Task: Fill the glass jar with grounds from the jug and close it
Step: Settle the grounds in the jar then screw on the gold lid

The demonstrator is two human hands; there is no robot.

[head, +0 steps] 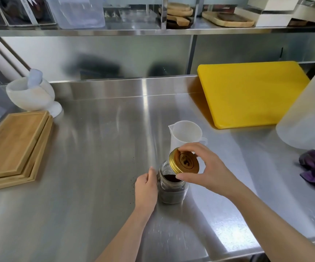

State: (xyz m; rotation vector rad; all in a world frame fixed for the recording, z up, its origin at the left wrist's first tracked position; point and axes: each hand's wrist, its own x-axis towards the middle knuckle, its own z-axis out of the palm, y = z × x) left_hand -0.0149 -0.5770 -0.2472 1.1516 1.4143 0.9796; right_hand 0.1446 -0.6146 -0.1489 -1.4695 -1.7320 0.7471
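You are closing up: your left hand [146, 184] is gripping the grounds-filled clear glass jar [172, 188] at its nine o'clock side, while your right hand [203, 167] is pinching the round gold metal lid [184, 160], tilted above the mouth, needing levelling and twisting on.

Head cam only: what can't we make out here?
- Jar mouth: back rim hidden by the lid in the right hand.
- Jug base: behind lid and fingers.
- Big tub: cut off at right edge.
- Left hand fingertips: hidden behind jar.
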